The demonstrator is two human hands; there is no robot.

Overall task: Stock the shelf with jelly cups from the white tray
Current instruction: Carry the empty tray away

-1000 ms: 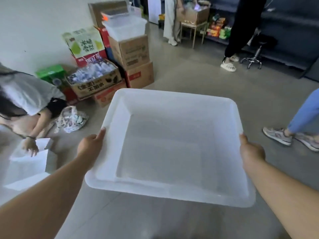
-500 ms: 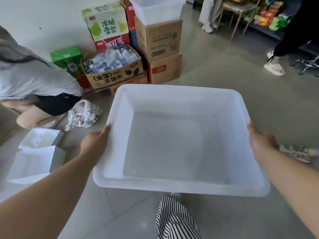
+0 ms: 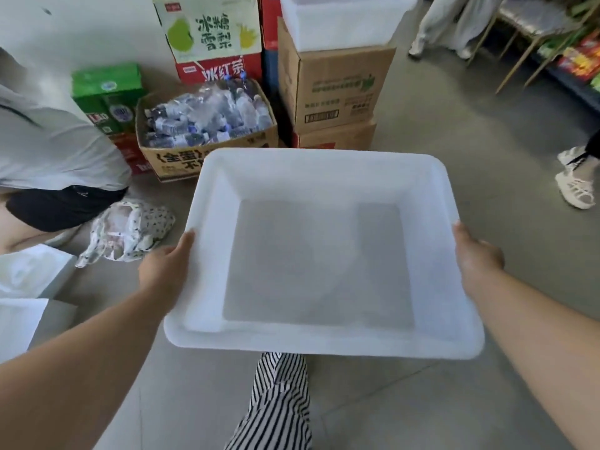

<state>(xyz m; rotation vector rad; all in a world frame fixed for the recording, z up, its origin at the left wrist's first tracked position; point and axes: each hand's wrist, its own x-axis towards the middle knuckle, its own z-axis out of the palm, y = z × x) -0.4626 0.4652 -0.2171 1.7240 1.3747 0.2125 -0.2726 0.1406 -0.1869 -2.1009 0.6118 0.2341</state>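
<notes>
I carry a translucent white tray (image 3: 324, 167) level in front of me, above the grey floor. Nothing lies inside it. My left hand (image 3: 165, 271) grips its left rim, thumb on top and fingers hidden underneath. On the opposite rim my right hand (image 3: 477, 258) holds it the same way. No jelly cups are in view. The dark shelf (image 3: 581, 73) with colourful packets shows at the far right edge.
Stacked cardboard boxes (image 3: 334, 89) with another white tray (image 3: 344, 21) on top stand straight ahead. An open box of water bottles (image 3: 207, 121) sits left of them. A crouching person (image 3: 55, 157) is at the left, other people's feet (image 3: 574, 186) at the right.
The view has swung left and down while I walk toward the stacked boxes, which now look closer. Both hands keep their hold on the tray. My striped trouser leg has come into view.
</notes>
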